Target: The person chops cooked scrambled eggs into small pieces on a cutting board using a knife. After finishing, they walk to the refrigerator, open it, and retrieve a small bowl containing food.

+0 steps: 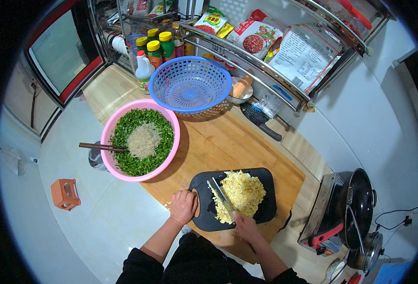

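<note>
My left hand (184, 206) grips the handle end of a black cutting board (207, 220) lying on a wooden table. In my right hand (245, 227) is a kitchen knife (222, 193), its blade angled up and left across the board. Chopped yellow-white egg (244, 191) is heaped mostly to the right of the blade, with a smaller strip left of it. A pink basin (175, 152) stands at the table's left edge, holding chopped greens (123, 124) with a pale, shredded heap (144, 140) on top. Brown chopsticks (102, 146) rest in it and stick out over its left rim.
Behind the basin is a blue plastic colander (191, 80), beside yellow-capped jars (154, 51) and a white bottle (144, 71). A cleaver with a black handle (271, 133) lies beneath a metal rack (248, 53) of food bags. At right a black wok (359, 209) sits by a stove; an orange stool (66, 194) stands left.
</note>
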The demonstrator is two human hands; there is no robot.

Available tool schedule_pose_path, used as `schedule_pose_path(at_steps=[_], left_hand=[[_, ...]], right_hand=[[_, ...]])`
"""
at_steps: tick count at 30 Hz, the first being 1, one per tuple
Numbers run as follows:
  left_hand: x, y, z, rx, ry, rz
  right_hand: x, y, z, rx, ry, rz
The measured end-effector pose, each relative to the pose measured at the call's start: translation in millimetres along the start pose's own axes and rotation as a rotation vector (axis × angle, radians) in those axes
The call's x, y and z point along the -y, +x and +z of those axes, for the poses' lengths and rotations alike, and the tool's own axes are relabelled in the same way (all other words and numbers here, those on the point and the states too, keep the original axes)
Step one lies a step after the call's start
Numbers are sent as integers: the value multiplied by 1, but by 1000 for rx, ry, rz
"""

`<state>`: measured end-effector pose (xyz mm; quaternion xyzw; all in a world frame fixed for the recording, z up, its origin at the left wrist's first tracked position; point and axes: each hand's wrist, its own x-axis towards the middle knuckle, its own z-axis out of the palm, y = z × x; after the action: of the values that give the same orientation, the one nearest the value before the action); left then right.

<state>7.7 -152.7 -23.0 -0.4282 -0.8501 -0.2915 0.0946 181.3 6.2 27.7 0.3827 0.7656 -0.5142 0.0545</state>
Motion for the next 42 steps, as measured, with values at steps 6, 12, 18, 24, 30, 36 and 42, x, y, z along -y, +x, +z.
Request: schedule_pose_path(at_steps=[6, 12, 18, 24, 30, 36, 42], left_hand=[[2, -1, 3, 5, -44, -5], [2, 0, 3, 10, -45, -7], [5, -1, 3, 28, -42, -22], [1, 1, 3, -2, -24, -4], [0, 2, 1, 50, -20, -18], [2, 1, 2, 55, -33, -21], [1, 1, 3, 64, -10, -30]], right_hand=[[0, -13, -7, -2, -12, 7], [-12, -8, -4, -78, -186, -141], [14, -12, -12, -13, -168, -3], [17, -23, -8, 5, 38, 140], [16, -17, -2, 20, -146, 70], [20, -17, -12, -32, -135, 23], [-2, -10, -16, -109, -139, -12]])
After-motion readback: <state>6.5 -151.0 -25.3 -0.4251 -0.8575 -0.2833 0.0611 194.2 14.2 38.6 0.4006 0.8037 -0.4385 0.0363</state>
